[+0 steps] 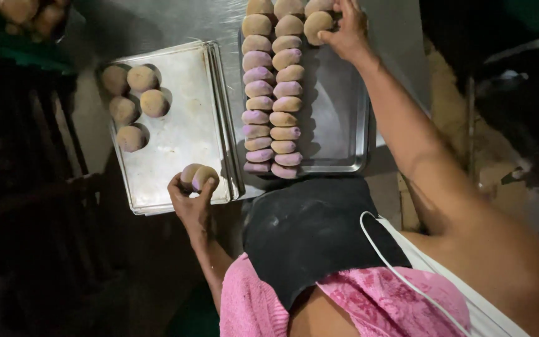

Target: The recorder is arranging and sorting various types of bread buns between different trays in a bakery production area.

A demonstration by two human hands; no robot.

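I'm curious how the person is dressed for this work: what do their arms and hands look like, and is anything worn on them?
Both arms are bare, with no sleeves. The left hand and right hand wear no gloves, and no rings or watch are visible. A thin white cable runs over the pink cloth beside the right arm.

top edge: it cuts your right hand (344, 28) and the far buns (288, 7)
far-left bowl (23, 15): blurred, contents unclear

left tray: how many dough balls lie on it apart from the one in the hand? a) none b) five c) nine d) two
b: five dough balls sit loose at the far end of the left tray, while the left hand holds one more dough ball at the near edge.
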